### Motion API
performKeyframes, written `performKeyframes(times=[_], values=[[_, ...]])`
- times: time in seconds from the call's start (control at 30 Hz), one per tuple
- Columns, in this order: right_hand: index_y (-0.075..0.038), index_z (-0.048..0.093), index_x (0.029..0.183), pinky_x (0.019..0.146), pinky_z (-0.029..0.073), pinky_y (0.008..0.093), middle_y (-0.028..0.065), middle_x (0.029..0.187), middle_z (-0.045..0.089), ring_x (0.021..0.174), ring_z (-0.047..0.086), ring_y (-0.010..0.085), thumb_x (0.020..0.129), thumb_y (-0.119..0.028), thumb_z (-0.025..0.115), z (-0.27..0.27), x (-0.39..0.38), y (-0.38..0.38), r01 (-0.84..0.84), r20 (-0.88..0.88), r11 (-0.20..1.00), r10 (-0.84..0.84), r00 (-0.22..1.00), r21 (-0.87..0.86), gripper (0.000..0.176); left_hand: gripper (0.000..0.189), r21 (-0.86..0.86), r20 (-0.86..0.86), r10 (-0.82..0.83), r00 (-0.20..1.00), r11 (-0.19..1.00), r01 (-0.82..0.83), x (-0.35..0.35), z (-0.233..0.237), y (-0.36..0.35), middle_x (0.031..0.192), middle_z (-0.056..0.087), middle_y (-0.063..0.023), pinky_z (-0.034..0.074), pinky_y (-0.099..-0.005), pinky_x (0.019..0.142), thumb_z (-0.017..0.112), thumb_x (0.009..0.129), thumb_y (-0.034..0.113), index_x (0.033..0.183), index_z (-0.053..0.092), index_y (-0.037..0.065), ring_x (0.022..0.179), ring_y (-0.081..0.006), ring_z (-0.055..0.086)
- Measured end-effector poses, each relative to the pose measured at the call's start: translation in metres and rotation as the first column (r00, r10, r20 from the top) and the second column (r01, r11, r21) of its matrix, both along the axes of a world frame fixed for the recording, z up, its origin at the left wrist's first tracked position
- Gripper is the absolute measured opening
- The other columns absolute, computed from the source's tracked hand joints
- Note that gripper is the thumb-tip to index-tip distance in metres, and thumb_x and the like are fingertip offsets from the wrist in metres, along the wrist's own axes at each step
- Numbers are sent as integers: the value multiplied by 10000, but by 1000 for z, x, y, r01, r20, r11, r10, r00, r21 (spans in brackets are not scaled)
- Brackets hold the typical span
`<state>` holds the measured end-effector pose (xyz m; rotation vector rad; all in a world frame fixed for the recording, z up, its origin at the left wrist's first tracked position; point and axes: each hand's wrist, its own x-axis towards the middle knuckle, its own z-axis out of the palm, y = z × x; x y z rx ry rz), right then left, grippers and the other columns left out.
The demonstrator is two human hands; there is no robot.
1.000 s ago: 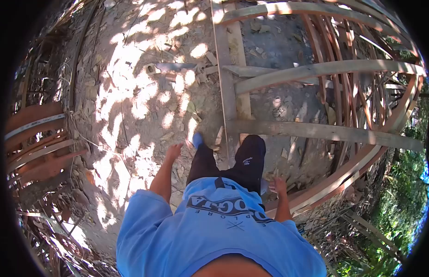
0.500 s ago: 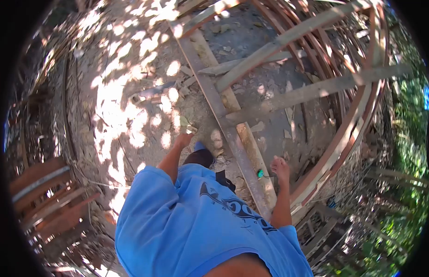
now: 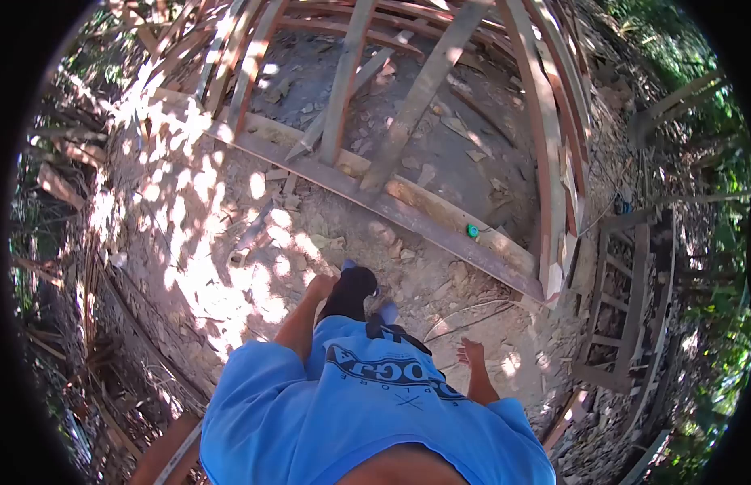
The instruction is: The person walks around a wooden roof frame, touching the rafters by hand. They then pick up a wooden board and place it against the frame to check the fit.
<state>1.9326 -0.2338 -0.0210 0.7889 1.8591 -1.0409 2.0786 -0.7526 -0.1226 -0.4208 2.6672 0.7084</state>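
Observation:
My left hand (image 3: 319,285) hangs low beside my dark-clad leg (image 3: 349,293), its fingers curled closed; what they hold, if anything, I cannot make out. On the other side, my right hand (image 3: 471,353) is over the bare ground with its fingers loosely spread and nothing in them. The nearest thing ahead of it is a long wooden beam (image 3: 408,217) lying across the ground. A small bright green object (image 3: 472,231) rests at the beam, beyond my right hand.
Slanting timbers (image 3: 416,105) rise from the beam, and curved planks (image 3: 545,121) bend around the right side. A ladder-like wooden frame (image 3: 622,299) lies at the right. Wood chips and leaves (image 3: 331,242) litter the dirt. A thin cord (image 3: 464,307) runs near my right hand.
My view has turned to the right, so the beam now crosses ahead of me. My right hand has moved away from the beam and green object, and its fingers have opened.

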Motion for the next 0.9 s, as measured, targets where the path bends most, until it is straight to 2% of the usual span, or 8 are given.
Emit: performKeyframes(times=[0.1, 0.3, 0.4, 0.5, 0.6, 0.73, 0.83, 0.9], values=[[-6, 580, 1000, 597, 512, 386, 139, 831, 631, 679, 625, 252, 787, -361, 598, 3, 46, -13, -32, 0, 999, 32, 999, 2, 414, 345, 208, 189, 217, 958, 944, -255, 37, 4, -5, 824, 637, -199, 499, -434, 712, 531, 793, 361, 987, 572, 78, 768, -343, 630], [-9, 621, 755, 450, 477, 346, 103, 619, 590, 492, 577, 194, 737, -244, 618, -16, 95, -71, -157, -300, 981, 118, 947, -110, 236, 478, 289, 353, 217, 910, 900, -327, 62, 36, -14, 745, 652, -137, 526, -359, 524, 681, 684, 222, 1095, 492, 67, 598, -265, 644], [3, 604, 616, 442, 467, 361, 106, 529, 553, 453, 558, 203, 693, -232, 626, -2, 100, -107, -321, -443, 944, 321, 837, 76, 249, 449, 443, 556, 396, 731, 602, -664, 62, 11, -25, 751, 654, -165, 530, -362, 580, 518, 820, 429, 1008, 589, 27, 631, -256, 649], [21, 604, 610, 484, 473, 392, 146, 539, 567, 468, 572, 259, 685, -291, 618, -15, 113, -140, -363, -600, 884, 467, 649, 295, 321, 576, 483, 503, 458, 733, 555, -678, 53, 98, -10, 724, 655, -145, 524, -331, 562, 419, 861, 500, 851, 622, -39, 630, -225, 645], [-6, 630, 737, 629, 487, 445, 204, 699, 610, 676, 616, 344, 748, -313, 538, -18, 119, -166, -580, -425, 682, 731, 534, 445, 321, 556, 598, 320, 414, 852, 609, -521, 78, 47, -33, 723, 648, -128, 517, -353, 547, 432, 859, 502, 892, 602, -26, 625, -230, 636], [-50, 647, 894, 654, 509, 455, 197, 749, 624, 744, 622, 367, 843, -277, 448, 8, 131, -212, -756, -284, 338, 936, 207, 561, 306, 373, 544, 539, 386, 748, 519, -660, 119, 77, -64, 697, 599, -86, 467, -343, 479, 495, 855, 356, 911, 583, -2, 569, -201, 589], [-59, 635, 556, 569, 498, 389, 109, 542, 598, 524, 607, 278, 793, -387, 503, -58, 163, -225, -343, -538, 599, 801, 262, 724, 425, 257, 679, 558, 311, 769, 362, -639, 178, 50, -106, 713, 578, -76, 433, -318, 440, 536, 818, 239, 927, 582, 11, 551, -186, 556], [-56, 643, 560, 566, 498, 377, 108, 517, 586, 505, 601, 265, 819, -409, 478, -5, 194, -250, -426, -462, 812, 579, 672, 398, 468, 266, 725, 532, 263, 805, 351, -593, 208, 47, -145, 770, 578, -84, 456, -330, 484, 507, 831, 241, 973, 558, 22, 608, -202, 570]])
